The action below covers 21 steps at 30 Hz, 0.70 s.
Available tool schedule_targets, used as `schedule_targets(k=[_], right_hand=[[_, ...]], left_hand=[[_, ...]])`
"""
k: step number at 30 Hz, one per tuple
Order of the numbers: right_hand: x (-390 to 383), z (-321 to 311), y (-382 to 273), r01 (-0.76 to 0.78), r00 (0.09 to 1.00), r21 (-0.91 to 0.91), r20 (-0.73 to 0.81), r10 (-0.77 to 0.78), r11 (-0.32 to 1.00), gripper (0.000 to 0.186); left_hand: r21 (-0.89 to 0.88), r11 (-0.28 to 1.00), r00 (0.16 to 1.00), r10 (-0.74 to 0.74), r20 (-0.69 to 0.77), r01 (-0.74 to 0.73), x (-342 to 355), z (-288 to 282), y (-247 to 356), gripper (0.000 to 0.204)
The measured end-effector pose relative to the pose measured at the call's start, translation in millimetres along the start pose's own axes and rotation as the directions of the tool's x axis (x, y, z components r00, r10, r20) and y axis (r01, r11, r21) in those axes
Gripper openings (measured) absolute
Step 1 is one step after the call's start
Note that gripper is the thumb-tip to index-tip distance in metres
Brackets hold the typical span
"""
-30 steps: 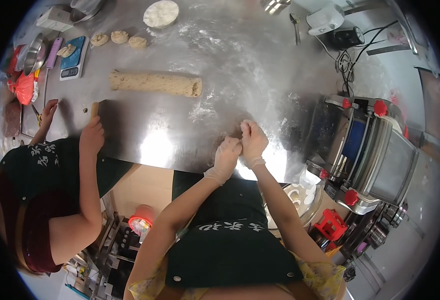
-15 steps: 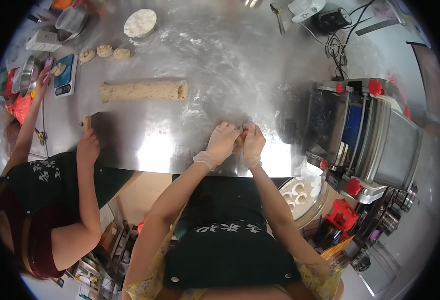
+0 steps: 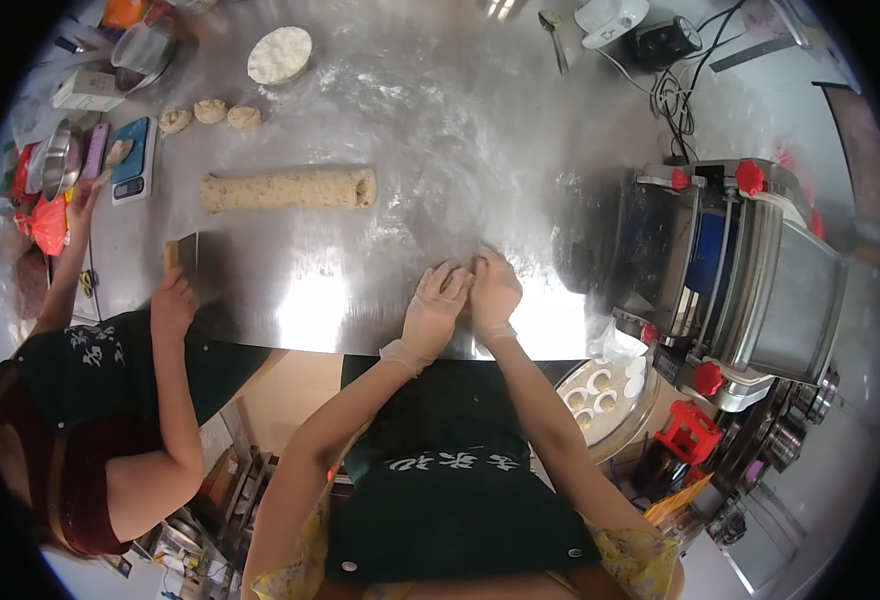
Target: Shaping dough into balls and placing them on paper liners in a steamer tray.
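Note:
Both my hands, in clear thin gloves, are closed together low over the steel table near its front edge. My left hand (image 3: 436,308) curls its fingers around the left side of a small piece of dough, now mostly hidden between the hands. My right hand (image 3: 495,290) is bent over the same piece from the right, its knuckles up. A long speckled dough log (image 3: 288,188) lies left of and beyond my hands. Behind it sit three rough dough pieces (image 3: 210,111) in a row, with a white bowl of flour (image 3: 280,55) farther back.
At left, a co-worker's hand (image 3: 173,300) grips a scraper (image 3: 186,256) with a wooden handle. A digital scale (image 3: 132,185) bears a dough piece. On the right stands a metal machine with red knobs (image 3: 750,178). Below it, a round tray (image 3: 615,440) holds dough balls on paper.
My hands have closed in over the dough, the right one turning knuckles-up and hiding it. The co-worker's far hand has drawn back from the scale, and the scraper has tilted slightly.

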State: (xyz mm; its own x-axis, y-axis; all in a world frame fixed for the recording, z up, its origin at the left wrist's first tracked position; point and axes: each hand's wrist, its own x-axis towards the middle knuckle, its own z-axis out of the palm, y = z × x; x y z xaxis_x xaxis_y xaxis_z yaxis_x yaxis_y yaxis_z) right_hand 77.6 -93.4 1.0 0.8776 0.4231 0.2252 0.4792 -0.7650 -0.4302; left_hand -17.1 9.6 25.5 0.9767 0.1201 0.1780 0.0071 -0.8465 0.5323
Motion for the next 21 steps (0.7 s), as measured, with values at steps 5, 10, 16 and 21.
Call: schedule_targets(k=[5, 10, 16, 21], right_hand=[[-25.0, -12.7, 7.2, -0.492, 0.870, 0.230, 0.156, 0.468, 0.839, 0.020], [-12.4, -9.7, 5.0, -0.717, 0.692, 0.285, 0.398, 0.602, 0.636, 0.023], [33.9, 12.6, -15.7, 0.251, 0.950, 0.050, 0.177, -0.255, 0.967, 0.022], [58.7, 30.8, -11.7, 0.240, 0.909, -0.031, 0.357, -0.213, 0.970, 0.032]], left_hand=[[-0.277, 0.934, 0.964, -0.255, -0.075, 0.226, -13.3, 25.5, 31.1, 0.035], [-0.272, 0.844, 0.866, -0.495, -0.063, 0.463, -13.5, 36.6, 30.1, 0.037], [-0.481, 0.674, 0.735, -0.673, -0.085, 0.561, -18.4, 38.0, 23.3, 0.042], [-0.211, 0.950, 0.928, -0.281, -0.244, 0.232, -12.9, 34.0, 3.9, 0.046]])
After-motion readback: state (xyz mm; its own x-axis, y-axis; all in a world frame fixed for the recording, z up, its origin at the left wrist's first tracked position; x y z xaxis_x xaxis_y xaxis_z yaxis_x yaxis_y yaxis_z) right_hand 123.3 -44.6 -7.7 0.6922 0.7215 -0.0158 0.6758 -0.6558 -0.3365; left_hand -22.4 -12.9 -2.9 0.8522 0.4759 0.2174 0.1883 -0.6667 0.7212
